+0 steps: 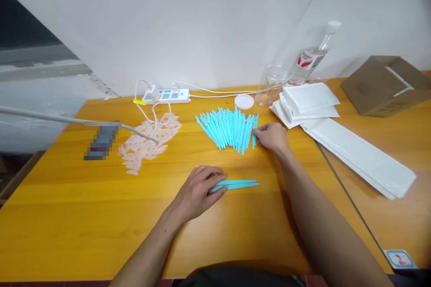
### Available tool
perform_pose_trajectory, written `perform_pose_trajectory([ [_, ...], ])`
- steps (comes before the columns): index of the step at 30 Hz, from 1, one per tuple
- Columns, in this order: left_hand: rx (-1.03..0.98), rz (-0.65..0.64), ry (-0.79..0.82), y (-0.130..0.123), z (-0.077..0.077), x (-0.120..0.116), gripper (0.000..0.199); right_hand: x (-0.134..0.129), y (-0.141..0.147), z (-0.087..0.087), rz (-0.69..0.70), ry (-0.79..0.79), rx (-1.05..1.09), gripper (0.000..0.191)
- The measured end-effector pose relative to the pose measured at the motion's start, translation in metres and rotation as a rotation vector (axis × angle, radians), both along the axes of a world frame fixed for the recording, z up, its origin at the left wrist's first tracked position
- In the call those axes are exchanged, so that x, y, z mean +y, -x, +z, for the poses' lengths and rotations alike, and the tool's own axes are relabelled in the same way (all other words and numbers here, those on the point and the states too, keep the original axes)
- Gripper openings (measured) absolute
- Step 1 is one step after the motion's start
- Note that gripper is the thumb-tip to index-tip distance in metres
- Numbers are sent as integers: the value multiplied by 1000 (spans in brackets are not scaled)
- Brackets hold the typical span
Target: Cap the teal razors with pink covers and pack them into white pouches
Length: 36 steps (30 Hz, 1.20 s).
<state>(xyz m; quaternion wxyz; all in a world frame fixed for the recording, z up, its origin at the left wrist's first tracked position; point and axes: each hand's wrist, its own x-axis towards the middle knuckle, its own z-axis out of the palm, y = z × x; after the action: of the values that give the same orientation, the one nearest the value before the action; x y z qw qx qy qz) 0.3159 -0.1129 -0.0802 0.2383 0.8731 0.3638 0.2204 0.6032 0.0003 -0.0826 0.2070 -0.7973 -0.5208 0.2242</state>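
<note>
My left hand [198, 188] is closed round one end of two slim turquoise plastic sticks [240, 184] with tapering ends. They lie side by side, pointing right, low over or on the table near its front. Farther back, a fanned row of several like sticks [232, 128] lies with the long sides roughly away from me. At the right end of that row, my right hand [272, 136] pinches one turquoise stick [255, 134] between thumb and fingers. Whether this stick is lifted off the table I cannot tell.
Small pale pink pieces [148, 139] lie spread at left under a white cable, beside a blurred phone [102, 141]. Behind stand a power strip [168, 96], a white lid [244, 101], a clear jar [269, 85] and a bottle [310, 58]. White packets [363, 152] and a cardboard box [384, 85] are right.
</note>
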Motion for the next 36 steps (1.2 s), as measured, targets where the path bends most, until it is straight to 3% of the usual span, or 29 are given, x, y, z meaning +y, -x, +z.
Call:
perform_pose_trajectory([
  [6, -34, 108, -8, 19, 2, 8, 32, -11, -10, 13, 0, 0, -17, 16],
  [9, -53, 221, 6, 44, 6, 16, 30, -28, -18, 24, 56, -39, 241, 13],
  [13, 20, 475, -68, 95, 7, 35, 26, -48, -20, 31, 330, 44, 784, 28],
  [16, 178, 639, -173, 125, 6, 51, 29, -53, -8, 28, 576, 181, 843, 33],
  [18, 301, 677, -218, 134, 5, 61, 32, -55, 2, 24, 714, 261, 818, 32],
  [23, 540, 612, -245, 131, 1, 75, 31, -58, 17, 17, 815, 290, 725, 28],
  [29, 505, 716, -211, 124, -2, 65, 30, -60, 16, 15, 833, 256, 690, 23],
  [36, 407, 621, -83, 121, 0, 60, 23, -59, 19, 14, 830, 249, 673, 22],
])
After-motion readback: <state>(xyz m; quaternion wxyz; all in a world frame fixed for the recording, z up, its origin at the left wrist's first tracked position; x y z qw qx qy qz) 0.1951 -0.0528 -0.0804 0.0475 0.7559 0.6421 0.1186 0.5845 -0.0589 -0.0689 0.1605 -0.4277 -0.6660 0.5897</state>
